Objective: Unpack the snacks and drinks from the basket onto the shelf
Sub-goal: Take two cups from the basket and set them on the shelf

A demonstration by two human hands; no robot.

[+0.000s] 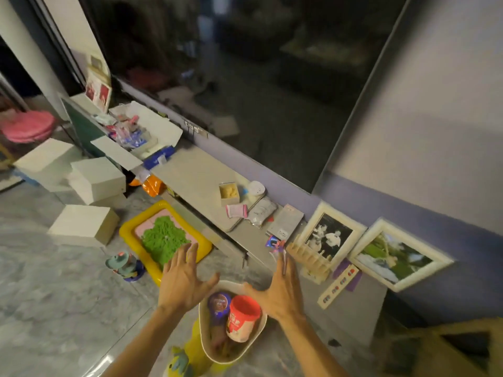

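A cream oval basket (204, 338) sits low in the middle of the view, just below my hands. Inside it stand a white tub with a red lid (243, 317) and a purple-lidded container (219, 303), with brownish items beneath that I cannot make out. My left hand (183, 278) hovers above the basket's left rim, fingers spread and straight, holding nothing. My right hand (280, 289) is spread over the right rim, empty as well. The grey shelf (198, 175) runs diagonally along the wall beyond the basket. A small blue snack packet (273, 242) lies on the shelf just past my right fingertips.
The shelf carries a small box of yellow pieces (229, 192), a pink packet (236, 210), a grey pouch (262, 213), a wooden rack (310, 258) and two framed pictures (330, 235). A yellow tray with green sand (163, 238), a toy (125, 265) and white boxes (84, 224) sit on the floor to the left.
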